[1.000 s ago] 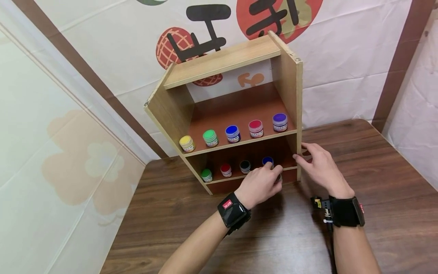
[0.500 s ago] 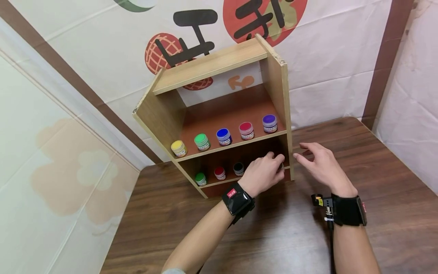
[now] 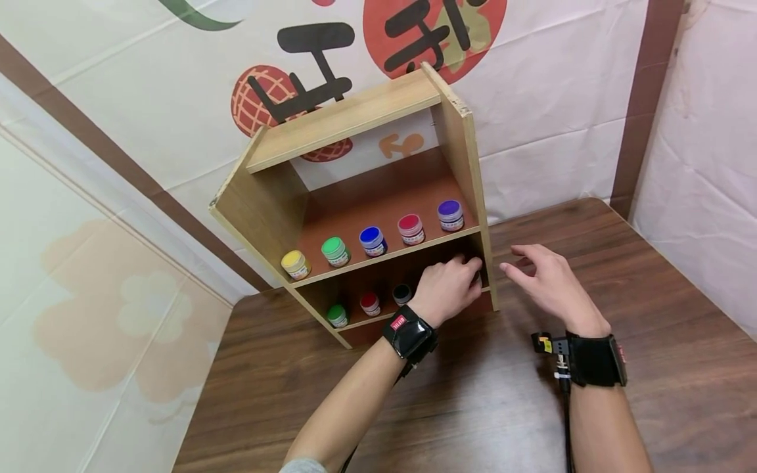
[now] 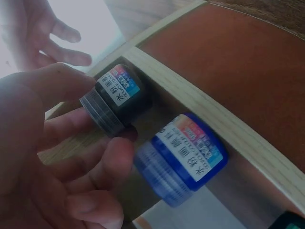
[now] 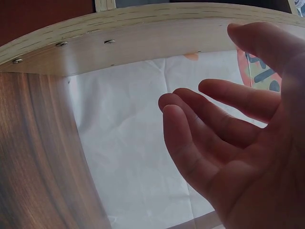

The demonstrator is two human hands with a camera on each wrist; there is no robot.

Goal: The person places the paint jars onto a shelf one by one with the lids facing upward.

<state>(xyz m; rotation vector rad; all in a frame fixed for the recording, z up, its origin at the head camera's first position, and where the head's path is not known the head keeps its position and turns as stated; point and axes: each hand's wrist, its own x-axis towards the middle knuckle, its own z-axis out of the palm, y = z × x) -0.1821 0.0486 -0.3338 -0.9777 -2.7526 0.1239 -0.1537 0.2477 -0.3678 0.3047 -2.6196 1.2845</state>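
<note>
My left hand (image 3: 447, 289) reaches into the right end of the lower shelf. In the left wrist view its thumb and fingers pinch a dark gouache paint jar (image 4: 125, 93) with a clear lid, near the side panel. Close beside that jar stands a blue paint jar (image 4: 183, 157), which my hand hides in the head view. My right hand (image 3: 547, 282) hovers just outside the right side panel (image 3: 481, 197), fingers loosely bent, holding nothing. Further left on the lower shelf are a black jar (image 3: 402, 293), a red jar (image 3: 370, 303) and a green jar (image 3: 338, 316).
The small wooden shelf unit (image 3: 343, 128) stands on a brown wood-grain table (image 3: 473, 407). On its upper shelf sit yellow (image 3: 296, 264), light green (image 3: 336, 251), blue (image 3: 373, 242), pink-red (image 3: 411, 229) and purple (image 3: 451, 215) jars. A printed white cloth (image 3: 550, 131) hangs behind.
My left hand has moved deeper into the lower shelf's right end with the dark jar, covering the blue one. My right hand has come off the side panel. The head view has shifted.
</note>
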